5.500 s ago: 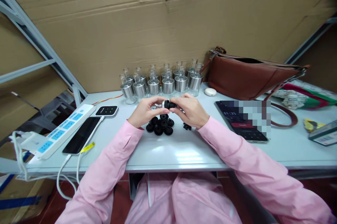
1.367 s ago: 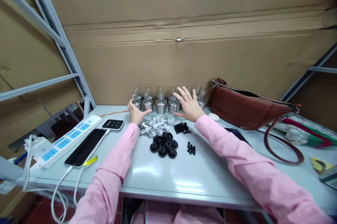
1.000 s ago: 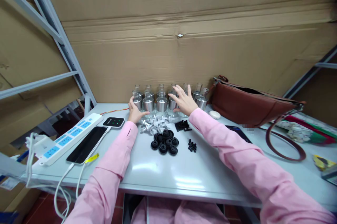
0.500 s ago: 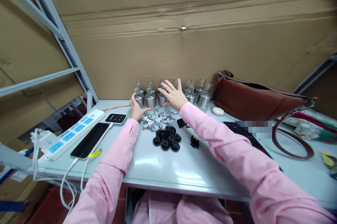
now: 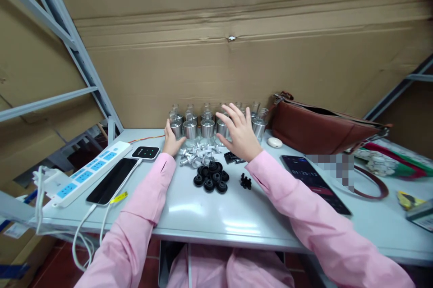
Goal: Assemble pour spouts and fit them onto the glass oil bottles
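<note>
Several small glass bottles with silvery bodies [image 5: 207, 128] stand in rows at the back of the table. My left hand [image 5: 172, 143] is at the left end of the rows, fingers apart, beside the leftmost bottle [image 5: 176, 129]. My right hand [image 5: 241, 132] hovers with spread fingers in front of the right-hand bottles, hiding some of them. In front of the bottles lies a pile of white and clear plastic pieces [image 5: 199, 156]. Nearer are several round black caps [image 5: 211, 176], small black parts [image 5: 246, 181] and flat black pieces [image 5: 232, 158].
On the left are a power strip [image 5: 93, 173], a dark phone [image 5: 113, 181] with cables and a small black device [image 5: 145, 153]. To the right are a brown bag [image 5: 324, 128], a white round case [image 5: 274, 143] and a phone with a timer [image 5: 313, 182]. Cardboard [image 5: 189, 71] closes the back.
My right hand has moved right along the bottles, uncovering middle ones. My left hand stays by the leftmost bottle. The view has shifted slightly, and the timer phone shows more.
</note>
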The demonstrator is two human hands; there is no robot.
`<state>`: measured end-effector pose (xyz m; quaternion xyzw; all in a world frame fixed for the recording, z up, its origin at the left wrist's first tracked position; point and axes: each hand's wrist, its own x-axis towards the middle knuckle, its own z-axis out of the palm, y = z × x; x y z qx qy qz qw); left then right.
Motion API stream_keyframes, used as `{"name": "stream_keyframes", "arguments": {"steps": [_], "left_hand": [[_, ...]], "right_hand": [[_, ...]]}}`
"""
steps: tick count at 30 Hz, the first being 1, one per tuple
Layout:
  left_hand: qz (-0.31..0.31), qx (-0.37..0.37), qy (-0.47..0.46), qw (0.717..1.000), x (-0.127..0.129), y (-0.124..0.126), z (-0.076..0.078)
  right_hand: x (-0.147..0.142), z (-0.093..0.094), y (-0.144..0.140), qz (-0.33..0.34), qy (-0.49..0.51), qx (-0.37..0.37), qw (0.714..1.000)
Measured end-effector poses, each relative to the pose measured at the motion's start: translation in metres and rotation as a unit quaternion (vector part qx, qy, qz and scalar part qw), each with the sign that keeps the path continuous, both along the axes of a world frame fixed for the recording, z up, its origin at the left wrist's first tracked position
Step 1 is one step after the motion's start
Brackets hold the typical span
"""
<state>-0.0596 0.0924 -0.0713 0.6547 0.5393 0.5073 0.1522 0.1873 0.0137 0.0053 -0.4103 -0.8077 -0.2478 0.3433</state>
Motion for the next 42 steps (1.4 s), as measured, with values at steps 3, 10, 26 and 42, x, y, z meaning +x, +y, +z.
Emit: {"name": "stream_keyframes", "arguments": {"steps": [3,10,26,42], "left_hand": [[0.009,-0.028,-0.006,1.0,0.001,-0.003,0.005],[0.065,-0.056,0.105,0.991,-0.022,-0.024,0.033],[0.134,-0.29,0.445,0.836,-0.053,-0.039,0.011],[0.162,-0.23,0.457,0.844,-0.053,-0.03,-0.002]], "right_hand": [[0.018,-0.017,-0.006,0.014,0.057,0.008,0.998],[0.045,-0.034,-0.002,0.017,0.124,0.0,0.992],[0.038,-0.035,-0.002,0.035,0.129,-0.027,0.991],[0.038,-0.038,-0.002,0.04,0.134,-0.069,0.988]]}}
